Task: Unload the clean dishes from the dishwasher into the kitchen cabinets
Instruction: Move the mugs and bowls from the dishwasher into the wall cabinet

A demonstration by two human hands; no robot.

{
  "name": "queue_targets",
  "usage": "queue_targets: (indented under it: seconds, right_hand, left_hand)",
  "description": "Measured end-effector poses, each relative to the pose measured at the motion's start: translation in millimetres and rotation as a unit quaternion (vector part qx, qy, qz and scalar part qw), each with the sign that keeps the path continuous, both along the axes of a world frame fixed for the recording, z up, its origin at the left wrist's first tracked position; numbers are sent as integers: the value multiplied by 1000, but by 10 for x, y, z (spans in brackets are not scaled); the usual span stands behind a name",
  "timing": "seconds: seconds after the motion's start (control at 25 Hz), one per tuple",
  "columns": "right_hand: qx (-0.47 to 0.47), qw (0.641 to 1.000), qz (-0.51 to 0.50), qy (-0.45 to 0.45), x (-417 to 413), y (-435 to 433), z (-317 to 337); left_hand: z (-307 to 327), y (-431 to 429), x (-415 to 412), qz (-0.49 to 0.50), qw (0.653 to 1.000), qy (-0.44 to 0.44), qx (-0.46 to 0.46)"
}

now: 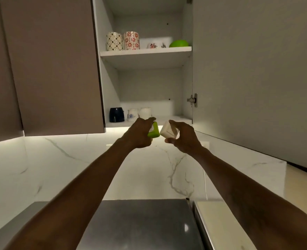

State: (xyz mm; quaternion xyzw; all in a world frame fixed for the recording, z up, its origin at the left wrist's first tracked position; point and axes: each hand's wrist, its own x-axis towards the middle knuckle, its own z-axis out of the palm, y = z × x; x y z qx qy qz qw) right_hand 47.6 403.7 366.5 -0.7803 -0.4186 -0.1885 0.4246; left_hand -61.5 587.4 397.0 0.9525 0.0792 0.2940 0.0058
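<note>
**Cups held up at the open cabinet**

I see the left hand (140, 134) wrapped round a green cup (154, 132), and the right hand (182, 137) gripping a white cup (167, 131) between thumb and fingers. Both cups are tilted, close together, just below the front edge of the lower shelf (178, 119). On that shelf stand a dark mug (116, 114) and two white mugs (133, 114). The upper shelf (145, 51) carries two patterned mugs (114, 41), a flowered bowl (155, 43) and a green bowl (178, 43). The cabinet door (248, 78) hangs open at the right.
</note>
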Motion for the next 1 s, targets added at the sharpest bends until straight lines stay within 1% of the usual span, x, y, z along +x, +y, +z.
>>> queue_targets:
  seconds: [0.12, 0.24, 0.32, 0.4, 0.48, 0.64, 0.72, 0.88, 1.0]
  right_hand:
    - [-25, 998, -28, -47, 227, 64, 251]
    - [-74, 990, -52, -107, 390, 116, 489]
    - [-97, 986, -60, -126, 519, 174, 616]
    - [-94, 987, -53, -121, 687, 237, 705]
    - [-93, 988, -51, -113, 852, 309, 758]
    - [-127, 987, -76, -59, 1165, 417, 825]
    - [-151, 984, -84, -40, 1242, 447, 830]
    - [-189, 980, -64, -6, 1355, 511, 867]
    - [-243, 968, -58, -10, 1320, 536, 949]
  left_hand:
    - [266, 63, 252, 3, 1000, -18, 0]
    - [447, 125, 493, 4, 1000, 1, -8]
    - [525, 172, 657, 4, 1000, 13, -6]
    - [587, 235, 854, -3, 1000, 22, -3]
    - [643, 301, 1082, -6, 999, 32, 20]
    - [772, 368, 1413, -19, 997, 57, 54]
    - [825, 392, 1513, -18, 995, 83, 55]
    - [881, 420, 1617, -15, 987, 148, 55]
    - [935, 413, 1644, -27, 982, 177, 53]
